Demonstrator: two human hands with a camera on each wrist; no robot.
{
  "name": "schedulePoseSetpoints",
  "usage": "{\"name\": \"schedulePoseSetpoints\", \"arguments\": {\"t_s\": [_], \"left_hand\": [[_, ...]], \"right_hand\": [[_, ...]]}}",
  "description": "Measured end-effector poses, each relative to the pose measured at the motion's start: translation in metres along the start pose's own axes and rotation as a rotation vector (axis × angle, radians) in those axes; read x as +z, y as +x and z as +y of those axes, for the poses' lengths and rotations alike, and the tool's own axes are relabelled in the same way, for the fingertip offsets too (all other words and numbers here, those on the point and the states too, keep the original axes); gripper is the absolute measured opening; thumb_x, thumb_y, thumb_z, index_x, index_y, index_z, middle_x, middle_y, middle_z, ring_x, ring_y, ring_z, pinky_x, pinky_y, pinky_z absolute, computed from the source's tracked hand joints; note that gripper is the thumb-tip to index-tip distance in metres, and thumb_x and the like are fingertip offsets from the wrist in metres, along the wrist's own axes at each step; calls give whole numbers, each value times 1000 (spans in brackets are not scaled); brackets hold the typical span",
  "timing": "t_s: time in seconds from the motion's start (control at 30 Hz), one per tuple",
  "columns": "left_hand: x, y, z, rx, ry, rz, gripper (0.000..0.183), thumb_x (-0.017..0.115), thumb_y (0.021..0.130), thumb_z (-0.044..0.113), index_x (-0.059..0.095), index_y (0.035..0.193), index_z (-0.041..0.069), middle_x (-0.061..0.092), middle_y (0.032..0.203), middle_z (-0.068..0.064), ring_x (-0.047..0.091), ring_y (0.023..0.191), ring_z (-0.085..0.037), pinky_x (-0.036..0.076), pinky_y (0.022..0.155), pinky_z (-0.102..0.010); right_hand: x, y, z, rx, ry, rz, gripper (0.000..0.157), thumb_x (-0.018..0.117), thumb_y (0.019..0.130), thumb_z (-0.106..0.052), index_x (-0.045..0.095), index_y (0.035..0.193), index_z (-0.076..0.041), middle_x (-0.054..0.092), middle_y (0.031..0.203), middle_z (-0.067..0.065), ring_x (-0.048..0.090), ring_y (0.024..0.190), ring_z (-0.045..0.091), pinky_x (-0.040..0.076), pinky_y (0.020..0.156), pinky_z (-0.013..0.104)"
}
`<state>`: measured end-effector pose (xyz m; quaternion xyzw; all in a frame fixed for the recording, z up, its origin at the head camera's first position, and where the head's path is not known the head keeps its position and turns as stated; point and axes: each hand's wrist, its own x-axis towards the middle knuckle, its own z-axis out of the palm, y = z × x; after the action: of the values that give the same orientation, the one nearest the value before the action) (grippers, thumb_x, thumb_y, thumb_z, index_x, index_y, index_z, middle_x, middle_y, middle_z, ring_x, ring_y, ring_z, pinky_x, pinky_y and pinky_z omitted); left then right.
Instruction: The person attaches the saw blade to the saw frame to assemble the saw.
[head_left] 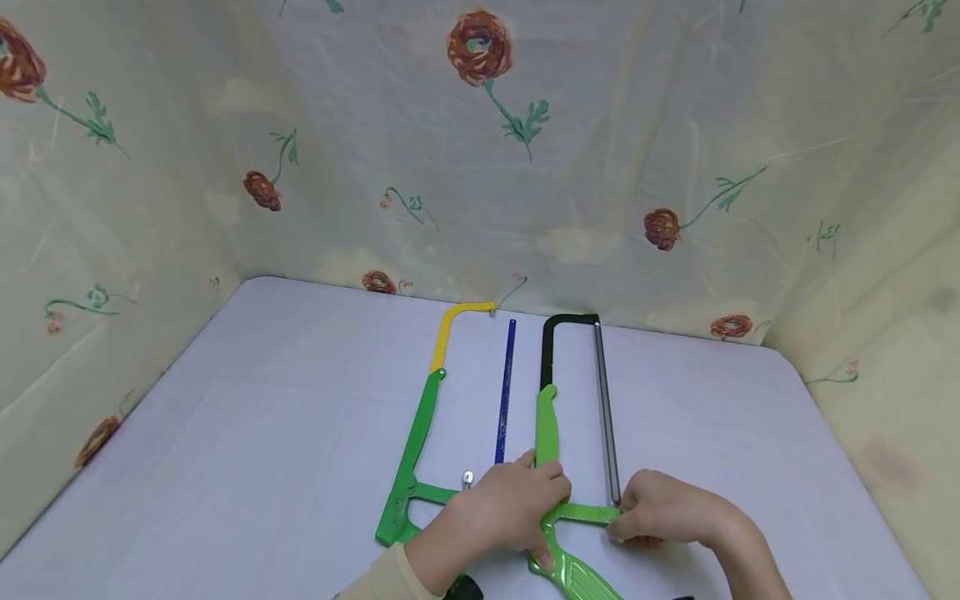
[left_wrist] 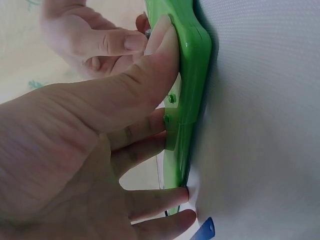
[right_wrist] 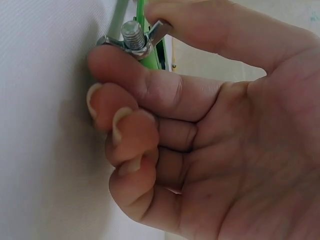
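Observation:
My left hand [head_left: 517, 504] grips the light green hacksaw [head_left: 547, 429] where its frame meets the handle, thumb on one side and fingers on the other. In the right wrist view, my right hand [right_wrist: 200, 110] pinches a metal wing nut [right_wrist: 145, 52] on a threaded bolt [right_wrist: 132, 32], with index finger and thumb at its wings. That nut is at the near end of the hacksaw, hidden behind the right hand [head_left: 671, 508] in the head view. A grey blade [head_left: 607, 417] spans the hacksaw from its black front arm to the near green arm.
To the left lies a second hacksaw [head_left: 420, 425], dark green with a yellow front, its handle partly behind my left arm. A loose blue blade [head_left: 506, 387] lies between the two saws. A flowered cloth [head_left: 585, 200] hangs around the white table [head_left: 262, 433].

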<state>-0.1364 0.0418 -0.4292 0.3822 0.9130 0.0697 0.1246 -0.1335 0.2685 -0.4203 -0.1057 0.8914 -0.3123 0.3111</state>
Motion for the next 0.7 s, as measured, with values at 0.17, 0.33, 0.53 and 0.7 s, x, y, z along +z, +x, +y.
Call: {"name": "schedulePoseSetpoints", "arguments": {"t_s": [0.17,0.33,0.53,0.7], "left_hand": [[-1,0,1,-7,-15,-13,72,85,64,55,60,125,28,57,128,12,46,139,-38,52,103,-44],[-1,1,1,-13,-19,-16,72,85,63,55,60,125,28,57,127,12,46,139,-38,53,101,-45],[1,2,0,-23,-14,-14,70,85,63,55,60,123,29,57,127,13,46,140,-37,54,100,-45],[1,2,1,-29,-19,-17,70,85,63,55,60,123,30,57,128,14,46,140,-37,54,99,-45]], "right_hand": [[-1,-1,3,-10,42,-15,28,71,77,-20,58,56,-9,47,51,-5,38,49,9,27,46,22],[-2,0,4,-17,60,-29,27,72,78,-19,60,57,-7,49,52,-5,39,50,9,29,46,21],[-3,-1,4,-21,71,-45,29,71,80,-16,55,56,-10,48,52,-5,37,49,8,28,46,21],[-2,-2,5,-14,67,-48,30,70,81,-14,53,57,-10,48,53,-4,39,50,9,30,47,21]]}}
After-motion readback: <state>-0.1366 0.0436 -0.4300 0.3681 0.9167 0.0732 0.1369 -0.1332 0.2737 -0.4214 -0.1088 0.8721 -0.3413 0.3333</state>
